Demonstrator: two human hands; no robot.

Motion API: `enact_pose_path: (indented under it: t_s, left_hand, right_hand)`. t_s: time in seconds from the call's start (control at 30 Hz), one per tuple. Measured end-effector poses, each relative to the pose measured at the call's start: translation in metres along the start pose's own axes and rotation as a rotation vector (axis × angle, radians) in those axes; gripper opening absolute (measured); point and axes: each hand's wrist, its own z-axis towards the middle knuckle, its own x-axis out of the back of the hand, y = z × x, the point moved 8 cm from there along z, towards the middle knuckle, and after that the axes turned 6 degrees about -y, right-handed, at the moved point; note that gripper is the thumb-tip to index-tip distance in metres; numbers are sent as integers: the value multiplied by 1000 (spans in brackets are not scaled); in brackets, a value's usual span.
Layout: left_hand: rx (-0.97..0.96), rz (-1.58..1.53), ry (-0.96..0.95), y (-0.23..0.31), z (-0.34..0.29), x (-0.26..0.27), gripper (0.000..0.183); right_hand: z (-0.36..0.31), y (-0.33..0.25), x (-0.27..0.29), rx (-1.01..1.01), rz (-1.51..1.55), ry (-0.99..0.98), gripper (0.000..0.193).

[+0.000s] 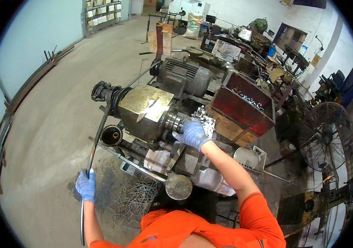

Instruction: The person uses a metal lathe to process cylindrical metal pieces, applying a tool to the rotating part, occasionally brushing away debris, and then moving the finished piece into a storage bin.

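My left hand [86, 186], in a blue knit glove, is closed around the lower end of a long dark lever [98, 136]. The lever slopes up to the rear end of a lathe-like machine's headstock [145, 109], which has a shiny brass-coloured top plate. Below that hand hangs a thin metal rod [82, 225]. My right hand [193, 134], gloved the same way, is at the metal chuck [173, 123], fingers curled and thumb pointing left. Whatever its fingers hold is hidden. Small shiny metal pieces [207, 125] lie just beyond it.
A red bin [246, 103] of small metal parts stands right of the machine, behind it a ribbed motor [184, 76]. Metal shavings [137, 198] cover the floor near me. A round metal handwheel [179, 187] juts toward me. A caged fan [327, 134] stands far right.
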Motion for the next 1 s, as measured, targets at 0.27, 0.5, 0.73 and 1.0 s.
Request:
enact_pose_path:
  t_s: [0.27, 0.5, 0.73, 1.0]
  left_hand:
    - [-338, 63, 11, 76, 15, 37, 34]
    - [-660, -438, 247, 190, 28, 76, 33]
    - [-722, -352, 289, 270, 41, 54, 49]
    - [-885, -261, 241, 297, 45, 15, 33]
  right_hand:
    - [-60, 75, 68, -49, 149, 180, 36]
    - [-78, 216, 114, -466, -207, 312, 42]
    - [-128, 132, 121, -324, 19, 516, 40]
    - [-239, 90, 16, -449, 314, 355, 22]
